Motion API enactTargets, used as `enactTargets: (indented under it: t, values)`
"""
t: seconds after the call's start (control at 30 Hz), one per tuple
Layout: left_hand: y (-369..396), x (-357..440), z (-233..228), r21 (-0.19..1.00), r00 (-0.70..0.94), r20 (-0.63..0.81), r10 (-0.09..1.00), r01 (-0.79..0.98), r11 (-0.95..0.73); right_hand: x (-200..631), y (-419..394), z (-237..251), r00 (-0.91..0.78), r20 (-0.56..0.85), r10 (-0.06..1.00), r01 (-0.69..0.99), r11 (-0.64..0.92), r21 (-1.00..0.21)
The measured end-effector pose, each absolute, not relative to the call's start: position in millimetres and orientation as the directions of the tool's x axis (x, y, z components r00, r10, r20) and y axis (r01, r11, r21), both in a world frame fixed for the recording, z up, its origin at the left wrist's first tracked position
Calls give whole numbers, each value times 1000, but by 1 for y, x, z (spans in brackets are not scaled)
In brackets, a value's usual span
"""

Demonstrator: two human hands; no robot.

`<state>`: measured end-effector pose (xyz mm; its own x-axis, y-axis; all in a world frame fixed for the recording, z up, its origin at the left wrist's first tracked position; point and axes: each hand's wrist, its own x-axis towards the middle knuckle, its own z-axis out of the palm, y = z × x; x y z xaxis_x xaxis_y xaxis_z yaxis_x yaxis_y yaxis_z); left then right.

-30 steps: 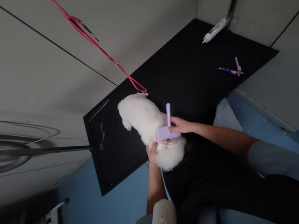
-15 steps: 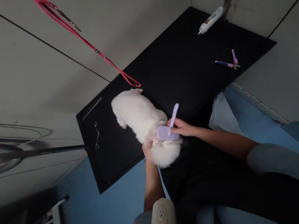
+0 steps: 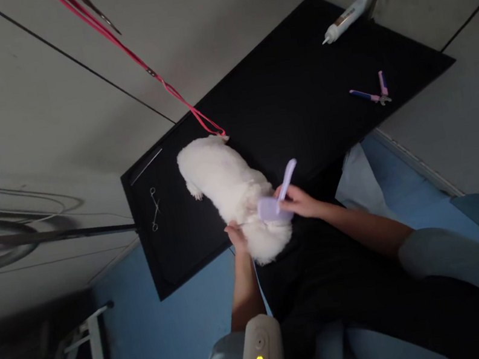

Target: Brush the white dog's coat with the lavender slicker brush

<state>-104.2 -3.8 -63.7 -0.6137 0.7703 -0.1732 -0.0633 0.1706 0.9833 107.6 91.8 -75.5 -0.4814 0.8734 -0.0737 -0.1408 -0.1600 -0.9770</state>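
A small white dog [image 3: 232, 193] stands on the black table [image 3: 307, 88] in front of you. Its fluffy back end is the part nearest to you, at the near edge of the table.

Your right hand [image 3: 301, 201] holds a light purple brush [image 3: 276, 201]. Your grip is closed around the brush where the handle meets the flat head. The head sits just left of your fingers and lies on the dog's fur, on the right side of its back end. The handle sticks up and to the far right, past your hand.

Your left hand [image 3: 236, 236] is on the left side of the dog's back end. It touches the fur there, and the fingers curl in a little against it. You cannot tell if that grip really holds fur or just rests on it. So the dog's back end is between your two hands.

A red leash [image 3: 159, 82] runs from the dog's far end up and to the far left.

Little metal scissors [image 3: 154, 209] lie on the left part of the table, apart from the dog. A white tube [image 3: 344, 19] lies at the far right corner. A purple and blue clipper [image 3: 373, 94] lies on the right part, well apart from your hands.
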Motion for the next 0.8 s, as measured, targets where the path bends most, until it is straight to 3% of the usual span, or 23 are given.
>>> enactTargets:
  t: [0.07, 0.2, 0.23, 0.33, 0.4, 0.5, 0.57, 0.6, 0.73, 0.8]
  values:
    - [-3, -102, -66, 985, -612, -171, 772, -102, 138, 112, 92, -74, -551, -70, 831, -125, -165, -978]
    - [-3, -103, -69, 989, -660, -120, 741, -17, 145, 121, 93, -69, -157, -115, 981, -139, -138, -981]
    - [-3, -103, -69, 988, -661, -118, 741, -5, 153, 123, 90, -67, -135, -95, 986, -146, -114, -983]
    - [-3, -100, -69, 983, -680, -125, 723, 16, 185, 122, 76, -64, -404, -35, 914, -128, -95, -987]
    - [-3, -96, -69, 977, -707, -131, 696, 28, 212, 123, 76, -65, -471, -68, 879, -87, -123, -989]
    - [-4, -92, -66, 974, -722, -137, 679, 27, 225, 129, 89, -67, -114, -149, 982, -61, -157, -986]
    - [-5, -91, -64, 973, -711, -148, 687, 18, 228, 131, 91, -66, 72, -135, 988, -69, -130, -989]
    - [-5, -90, -64, 972, -707, -155, 690, 14, 233, 131, 87, -66, 49, -114, 992, -74, -110, -991]
    - [-6, -88, -63, 973, -682, -194, 705, -40, 229, 125, 71, -68, -380, -143, 914, -50, -174, -983]
    - [-9, -88, -65, 976, -667, -209, 715, -96, 195, 127, 75, -72, -252, -239, 938, -3, -247, -969]
